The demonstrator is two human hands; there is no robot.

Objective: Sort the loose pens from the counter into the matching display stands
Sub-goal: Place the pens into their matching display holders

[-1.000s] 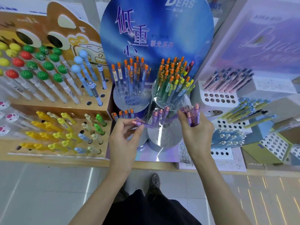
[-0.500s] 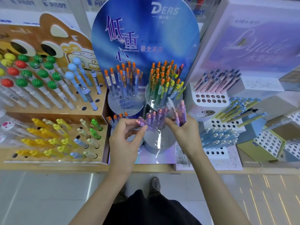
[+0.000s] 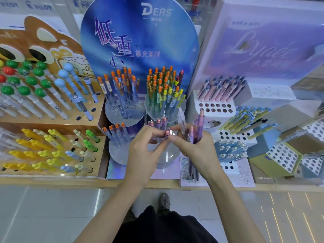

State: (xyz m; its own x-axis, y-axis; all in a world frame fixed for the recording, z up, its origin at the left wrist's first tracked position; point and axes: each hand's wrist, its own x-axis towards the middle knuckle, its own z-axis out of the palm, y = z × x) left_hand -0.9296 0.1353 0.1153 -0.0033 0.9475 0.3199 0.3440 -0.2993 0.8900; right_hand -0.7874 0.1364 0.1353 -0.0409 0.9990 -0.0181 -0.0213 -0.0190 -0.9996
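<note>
Left hand [image 3: 142, 151] pinches purple pen [image 3: 167, 133]; right hand [image 3: 194, 149] grips pen bundle [image 3: 197, 128] (upright).

The blue round display board [image 3: 140, 41] carries the white brand "DERS" at its top. Large purple characters "低重心" step down its left side, with smaller "极光系列" beside them. A white strip [image 3: 26, 6] at the upper left repeats "PILOT" in blue. The lilac display board [image 3: 263, 50] bears a pale script word, roughly "Lyaee"; the small print above and below it is blurred. An olive box [image 3: 259, 174] shows faint lettering starting "AIKA".
</note>
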